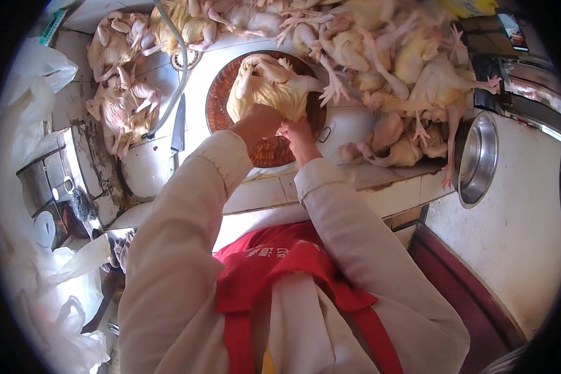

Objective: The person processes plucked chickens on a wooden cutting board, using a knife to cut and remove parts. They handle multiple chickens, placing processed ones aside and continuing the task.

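A plucked whole chicken (pixel 273 93) lies on a round, reddish-brown chopping block (pixel 219 105) in front of me. My left hand (pixel 262 122) is closed against the near end of the bird, its fingertips partly hidden. Beside it, almost touching, my right hand (pixel 300 138) pinches the skin at that same end with bent fingers. A knife (pixel 178 126) rests on the white tiles left of the block, handle towards me. Right of the block is a small dark wire loop (pixel 325 134).
Several plucked chickens (pixel 355 51) are heaped behind and to the right; others (pixel 124 103) lie left. A grey hose (pixel 181 61) crosses near a round drain (pixel 187 60). A steel bowl (pixel 479 161) stands tilted at right. Plastic bags (pixel 51 276) hang at left.
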Motion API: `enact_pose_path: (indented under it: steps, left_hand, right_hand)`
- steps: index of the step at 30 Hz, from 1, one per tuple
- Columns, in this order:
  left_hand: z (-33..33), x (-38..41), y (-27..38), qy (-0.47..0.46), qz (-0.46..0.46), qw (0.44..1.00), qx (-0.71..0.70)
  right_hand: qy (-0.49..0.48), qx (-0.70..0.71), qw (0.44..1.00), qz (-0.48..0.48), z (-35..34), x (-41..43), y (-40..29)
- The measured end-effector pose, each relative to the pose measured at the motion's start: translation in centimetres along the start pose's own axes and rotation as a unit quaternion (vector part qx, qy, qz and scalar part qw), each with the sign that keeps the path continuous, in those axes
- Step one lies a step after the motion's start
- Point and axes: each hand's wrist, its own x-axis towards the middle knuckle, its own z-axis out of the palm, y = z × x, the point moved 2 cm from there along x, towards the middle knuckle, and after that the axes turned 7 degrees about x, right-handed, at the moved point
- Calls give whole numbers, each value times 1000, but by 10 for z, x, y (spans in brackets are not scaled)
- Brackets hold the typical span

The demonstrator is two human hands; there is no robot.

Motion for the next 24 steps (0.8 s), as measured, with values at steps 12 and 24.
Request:
enact_pose_path:
  steps: [12,24]
  left_hand:
    - [-18,-19,22,99,-189,963,-166]
    - [10,-9,24,144,-241,939,-197]
  right_hand:
    - [300,-298,905,-50,51,-39,-15]
    - [304,-588,715,-225,16,-18,2]
